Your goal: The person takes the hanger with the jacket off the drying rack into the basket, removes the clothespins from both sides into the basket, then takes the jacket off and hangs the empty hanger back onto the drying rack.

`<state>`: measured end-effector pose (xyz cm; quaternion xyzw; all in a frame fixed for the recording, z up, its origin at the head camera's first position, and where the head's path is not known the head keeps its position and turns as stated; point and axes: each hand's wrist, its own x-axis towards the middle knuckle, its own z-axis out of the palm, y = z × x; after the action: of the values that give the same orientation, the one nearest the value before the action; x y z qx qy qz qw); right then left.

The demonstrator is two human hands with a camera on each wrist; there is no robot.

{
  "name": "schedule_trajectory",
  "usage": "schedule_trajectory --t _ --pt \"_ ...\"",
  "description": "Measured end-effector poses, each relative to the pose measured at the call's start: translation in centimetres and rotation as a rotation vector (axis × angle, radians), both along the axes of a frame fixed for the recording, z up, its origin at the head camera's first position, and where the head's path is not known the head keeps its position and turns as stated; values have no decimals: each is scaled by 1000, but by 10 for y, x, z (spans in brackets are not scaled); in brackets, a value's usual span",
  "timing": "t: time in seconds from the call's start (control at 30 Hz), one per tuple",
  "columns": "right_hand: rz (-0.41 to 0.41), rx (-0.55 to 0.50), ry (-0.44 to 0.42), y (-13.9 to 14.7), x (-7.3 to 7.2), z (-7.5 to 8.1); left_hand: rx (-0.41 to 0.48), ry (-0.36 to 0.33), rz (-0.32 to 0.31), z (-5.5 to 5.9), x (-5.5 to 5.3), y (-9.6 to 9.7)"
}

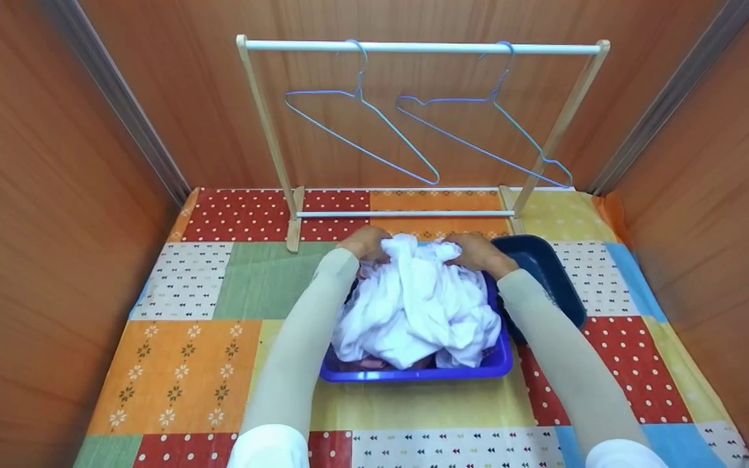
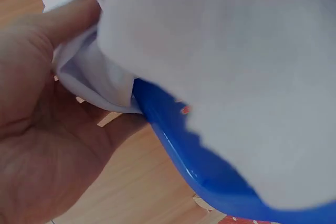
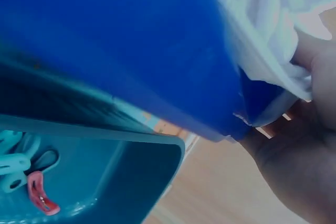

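Note:
A bunched white cloth [image 1: 420, 299] fills the blue plastic basket [image 1: 413, 375] and spills over its rim. At the far left of the heap, my left hand [image 1: 367, 244] grips the cloth. The left wrist view shows that thumb over a fold of the white cloth [image 2: 210, 66], fingers behind it beside the basket rim. My right hand [image 1: 478, 252] pinches the cloth at the far right. In the right wrist view the right hand [image 3: 299, 129] has its fingers under the cloth edge, close to the basket corner.
Behind the basket stands a rack [image 1: 423, 47] with two blue wire hangers, one a left hanger [image 1: 361, 130] and one a right hanger [image 1: 485, 130]. A dark teal tray [image 1: 573, 299] sits right of the basket, holding clothespins [image 3: 42, 192]. Wood-grain panels [image 1: 36, 227] enclose the patchwork-covered surface.

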<state>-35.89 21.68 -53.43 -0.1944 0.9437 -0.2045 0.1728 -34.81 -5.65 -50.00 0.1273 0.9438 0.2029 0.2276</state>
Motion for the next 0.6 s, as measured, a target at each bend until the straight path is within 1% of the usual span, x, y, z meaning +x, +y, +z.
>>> schedule_trajectory --t 0.1,0.2,0.27,0.4,0.5,0.6 --pt "-18 -25 -4 0 1 2 50 51 25 2 -3 0" --pt "-34 -45 -10 2 1 7 69 95 23 5 -4 0" --pt "-21 -53 8 3 1 9 68 123 14 7 -4 0" --pt "22 -75 100 4 2 14 86 165 0 12 -2 -2" --pt "50 -100 181 6 2 19 132 182 3 19 -1 -3" --pt "61 -132 223 6 4 24 171 211 -7 27 1 -5"
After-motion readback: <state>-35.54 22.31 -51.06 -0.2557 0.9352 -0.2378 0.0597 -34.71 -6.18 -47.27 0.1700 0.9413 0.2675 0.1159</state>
